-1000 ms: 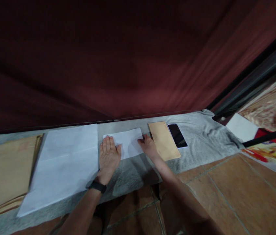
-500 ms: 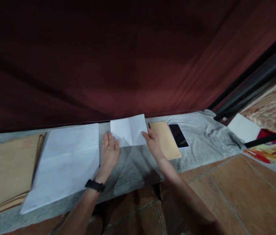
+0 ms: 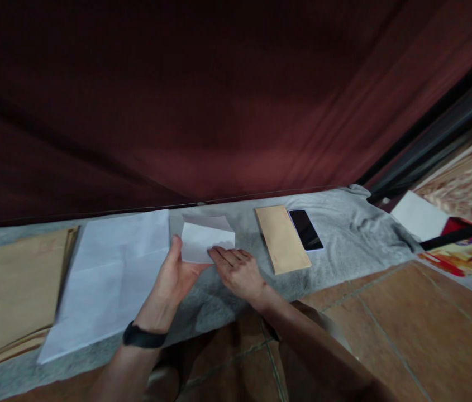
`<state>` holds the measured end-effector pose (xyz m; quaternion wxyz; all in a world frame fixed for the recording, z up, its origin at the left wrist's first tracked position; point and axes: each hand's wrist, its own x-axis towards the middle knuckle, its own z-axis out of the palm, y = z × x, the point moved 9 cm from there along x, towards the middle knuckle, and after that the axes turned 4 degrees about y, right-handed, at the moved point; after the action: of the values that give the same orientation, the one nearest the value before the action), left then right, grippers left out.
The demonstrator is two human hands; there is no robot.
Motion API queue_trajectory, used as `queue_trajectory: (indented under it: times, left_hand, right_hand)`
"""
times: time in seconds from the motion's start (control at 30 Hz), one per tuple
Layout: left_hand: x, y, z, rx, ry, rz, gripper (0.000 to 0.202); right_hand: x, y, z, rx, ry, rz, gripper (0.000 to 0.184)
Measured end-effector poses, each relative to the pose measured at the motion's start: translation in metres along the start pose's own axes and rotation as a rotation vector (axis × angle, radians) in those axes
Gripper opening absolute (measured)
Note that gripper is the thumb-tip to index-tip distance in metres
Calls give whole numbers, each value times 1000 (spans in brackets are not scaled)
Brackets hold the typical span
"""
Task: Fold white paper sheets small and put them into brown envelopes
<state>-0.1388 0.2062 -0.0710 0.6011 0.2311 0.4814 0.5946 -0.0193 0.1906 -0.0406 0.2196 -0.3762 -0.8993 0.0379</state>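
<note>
A folded sheet of white paper (image 3: 206, 237) is held just above the grey cloth, its upper flap tilted back behind the front panel. My left hand (image 3: 175, 276) grips it from the lower left, thumb on the front face and the fingers behind and beneath. My right hand (image 3: 238, 272) pinches its lower right edge, fingertips lying over the front and the thumb hidden. To the left lies a stack of large white sheets (image 3: 110, 273) with crease lines. On the right a small brown envelope (image 3: 282, 239) lies flat beside a smartphone (image 3: 305, 230).
A pile of large brown envelopes (image 3: 13, 290) lies at the far left. The grey cloth (image 3: 348, 234) covers a narrow bench against a dark red curtain (image 3: 227, 111). Black poles (image 3: 462, 233), a white sheet (image 3: 419, 215) and a colourful printed bag (image 3: 470, 259) are at right, above the tiled floor.
The white paper has been folded smaller and drawn slightly left. My left hand has turned to hold it from beneath; my right hand has moved left, away from the small envelope.
</note>
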Motion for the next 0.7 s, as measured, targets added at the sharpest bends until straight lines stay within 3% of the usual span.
queue_trajectory:
  times: [0.13,0.2,0.3,0.4,0.47,0.53,0.6,0.7]
  left_hand:
    - [-8,1,-8,49,61,25,66]
    - [-7,0,-15,34,116,-17,69]
    - [-8,3,-22,62,94,-115,63]
    - [-12,13,-21,106,-30,-163,63]
    - [-14,19,-19,114,-112,-155,64]
    - [-14,23,-16,119,-169,-132,65]
    - [-13,24,-11,120,-208,-116,65]
    - [-4,20,-10,188,-203,-108,67]
  right_hand:
    - [-1,-7,-6,120,53,0,39]
    - [1,1,-14,251,132,42,38]
    - [6,41,-22,456,293,234,43]
    - [-2,101,-15,626,430,608,52]
    - [-12,121,2,824,330,776,52]
    - [-21,115,11,1014,171,763,48]
    - [-35,103,-1,1058,152,677,43]
    - [-47,96,-24,776,191,619,47]
